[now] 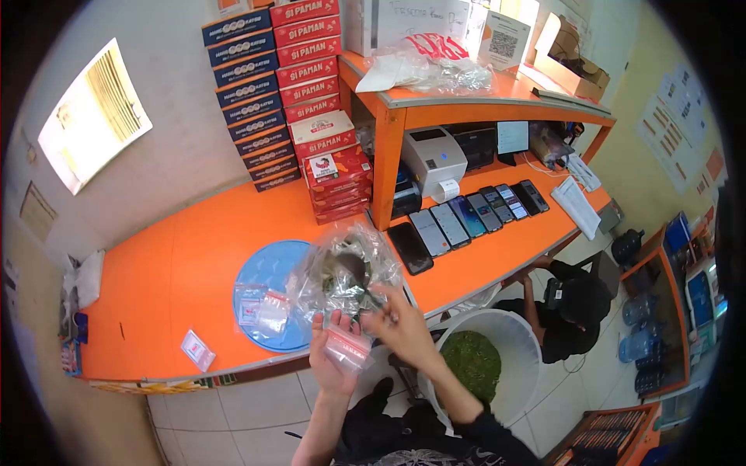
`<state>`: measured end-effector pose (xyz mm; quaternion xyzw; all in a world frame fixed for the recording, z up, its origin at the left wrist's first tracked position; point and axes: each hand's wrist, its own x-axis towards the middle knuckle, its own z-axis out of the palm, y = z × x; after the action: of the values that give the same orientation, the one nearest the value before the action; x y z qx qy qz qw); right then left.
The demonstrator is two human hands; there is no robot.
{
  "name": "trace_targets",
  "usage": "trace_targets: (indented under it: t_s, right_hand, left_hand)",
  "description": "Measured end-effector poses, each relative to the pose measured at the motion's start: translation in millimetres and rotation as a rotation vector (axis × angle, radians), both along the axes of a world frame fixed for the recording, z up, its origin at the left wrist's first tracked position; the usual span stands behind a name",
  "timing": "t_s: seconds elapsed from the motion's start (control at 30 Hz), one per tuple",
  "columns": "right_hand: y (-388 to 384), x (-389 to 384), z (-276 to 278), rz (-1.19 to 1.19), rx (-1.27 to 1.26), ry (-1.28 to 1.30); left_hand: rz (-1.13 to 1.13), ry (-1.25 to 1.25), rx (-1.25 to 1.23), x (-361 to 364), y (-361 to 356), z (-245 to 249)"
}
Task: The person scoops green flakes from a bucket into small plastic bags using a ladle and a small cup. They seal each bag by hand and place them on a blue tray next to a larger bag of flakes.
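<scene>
My left hand is palm up near the counter's front edge, its fingers curled round a small clear zip bag with a red print. To its right, my right hand is closed at the mouth of a large clear plastic bag. Its fingertips are blurred, and what they pinch is too small to tell. Inside the large bag show a dark round object and some green matter. Beside it, on a round blue tray, rest more small clear bags.
Several phones line the orange counter by a label printer. Stacked boxes stand at the back. A white tub holding green matter is at my right, near a seated person in black.
</scene>
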<state>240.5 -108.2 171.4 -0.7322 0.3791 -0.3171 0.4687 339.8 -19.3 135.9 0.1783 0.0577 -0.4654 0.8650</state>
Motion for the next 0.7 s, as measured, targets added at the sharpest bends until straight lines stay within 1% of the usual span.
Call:
trace_targets:
  t_s: [0.03, 0.1, 0.13, 0.23, 0.27, 0.37, 0.4, 0.5, 0.53, 0.63, 0.67, 0.7]
  right_hand:
    - [16.4, -13.2, -8.7, 0.051, 0.061, -0.052]
    - [32.5, -27.5, -35.0, -0.027, 0.027, -0.192]
    - [35.5, -34.0, -43.6, -0.078, 0.003, -0.267]
    - [39.6, -59.5, -26.2, -0.356, 0.003, -0.164]
    - [41.4, -73.7, -15.4, -0.366, 0.011, -0.058]
    - [44.0, -118.3, -9.5, -0.149, 0.293, -0.045]
    - [48.3, -127.2, 4.7, -0.168, 0.418, -0.064]
    - [52.6, -155.6, 4.3, -0.284, 0.491, -0.249]
    - [55.4, -157.0, -2.1, -0.471, 0.372, -0.332]
    - [59.8, -166.6, 8.6, -0.602, 0.040, 0.002]
    - [61.2, -162.7, 5.8, -0.565, 0.056, -0.049]
    - [64.8, -163.2, -1.2, -0.493, 0.121, -0.095]
  left_hand:
    - [-0.052, -0.026, 0.029, -6.6, -1.6, 0.2]
    - [-0.191, -0.096, 0.095, -23.0, -7.0, 5.3]
    - [-0.218, -0.138, 0.068, -32.6, -9.8, -22.5]
    - [-0.295, -0.394, 0.200, -65.2, -17.5, 3.5]
    - [-0.287, -0.490, 0.188, -71.1, -21.7, -2.0]
    - [-0.461, -0.850, 0.135, -74.4, -25.1, -7.2]
    - [-0.486, -0.931, 0.129, -77.7, -28.5, -7.4]
    - [-0.890, -0.836, 0.132, -70.6, -32.7, 15.2]
    - [-0.700, -1.086, 0.093, -72.1, -38.5, 10.4]
    - [-0.514, -1.349, 0.240, -82.7, -35.4, 22.7]
    - [-0.519, -1.594, 0.113, -90.1, -31.6, 24.1]
    - [-0.604, -1.427, -0.013, -104.2, -27.5, 24.7]
